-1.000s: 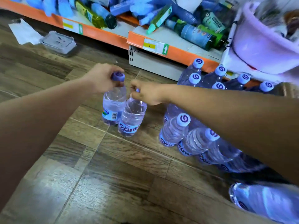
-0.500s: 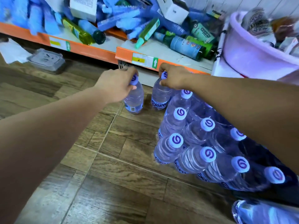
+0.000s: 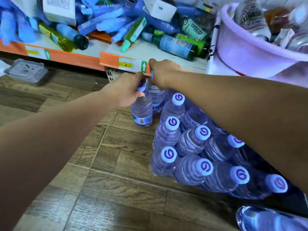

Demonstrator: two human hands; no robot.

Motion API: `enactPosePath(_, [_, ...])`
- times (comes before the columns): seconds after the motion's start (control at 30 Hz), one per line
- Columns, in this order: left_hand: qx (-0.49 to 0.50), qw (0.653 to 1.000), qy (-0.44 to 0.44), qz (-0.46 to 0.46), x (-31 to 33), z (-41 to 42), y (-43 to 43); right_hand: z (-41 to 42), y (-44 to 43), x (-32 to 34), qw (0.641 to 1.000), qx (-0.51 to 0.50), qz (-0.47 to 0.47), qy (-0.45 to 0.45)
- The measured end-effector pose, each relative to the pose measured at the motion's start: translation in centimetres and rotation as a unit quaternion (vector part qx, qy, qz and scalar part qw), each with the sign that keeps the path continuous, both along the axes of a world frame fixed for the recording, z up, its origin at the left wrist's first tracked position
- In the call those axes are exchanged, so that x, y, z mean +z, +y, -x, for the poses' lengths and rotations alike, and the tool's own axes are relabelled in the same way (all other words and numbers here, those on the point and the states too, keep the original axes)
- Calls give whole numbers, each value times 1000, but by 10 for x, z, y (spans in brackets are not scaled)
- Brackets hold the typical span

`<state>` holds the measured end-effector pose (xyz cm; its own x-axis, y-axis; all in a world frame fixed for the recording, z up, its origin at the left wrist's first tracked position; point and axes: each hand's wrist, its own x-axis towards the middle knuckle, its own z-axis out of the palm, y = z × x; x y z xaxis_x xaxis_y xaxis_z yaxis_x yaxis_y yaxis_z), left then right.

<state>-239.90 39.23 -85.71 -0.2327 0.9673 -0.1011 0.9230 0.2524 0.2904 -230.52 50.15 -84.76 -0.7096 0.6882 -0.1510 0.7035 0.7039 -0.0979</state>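
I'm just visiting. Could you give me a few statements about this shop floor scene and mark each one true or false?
1. The left hand grips the near bottle by its cap, the right hand the far bottle. True.
2. Both held bottles lie flat on a shelf. False: they are upright, low by the wooden floor, before the orange shelf.
3. The bottle cluster wears pale caps with a purple swirl. True.
4. The lilac tub is empty. False: it holds packaged goods.

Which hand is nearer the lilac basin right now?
Right. The right hand grips the rear bottle, left of the basin; the left hand grips the front bottle, farther left.
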Motion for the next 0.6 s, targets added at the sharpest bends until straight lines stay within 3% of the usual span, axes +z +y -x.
enactPosePath(0.43, [-33,999,37,4,-1,-30,8,-2,6,0,998,27,60,-13])
enactPosePath(0.6, [-77,997,-28,3,2,-9,-2,-3,9,1,996,29,79,4])
